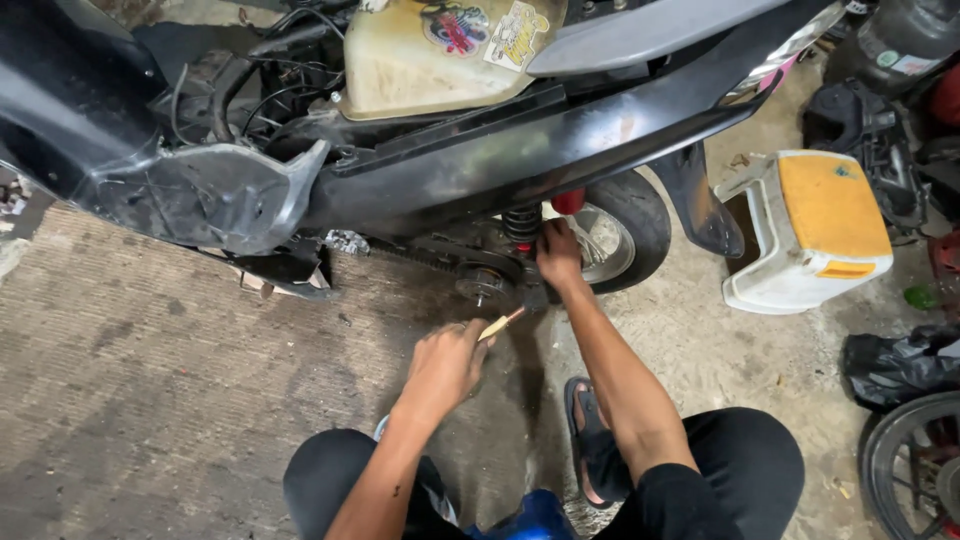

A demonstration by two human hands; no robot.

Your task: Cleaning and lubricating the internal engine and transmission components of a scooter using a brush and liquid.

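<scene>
Hands [445, 365] [558, 255] outstretched (left gripping tool [500, 324])

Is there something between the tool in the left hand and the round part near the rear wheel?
Nothing visible blocks it. The left hand holds a thin tool whose tip points at the round part, with only open air between. The right hand grips beside the spring, off that line.

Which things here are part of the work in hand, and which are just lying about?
In use: left hand holding a wooden-handled tool; right hand at the rear shock spring; scooter rear wheel.
Lying about: white and orange stool; black plastic bag; spare wheel.
</scene>
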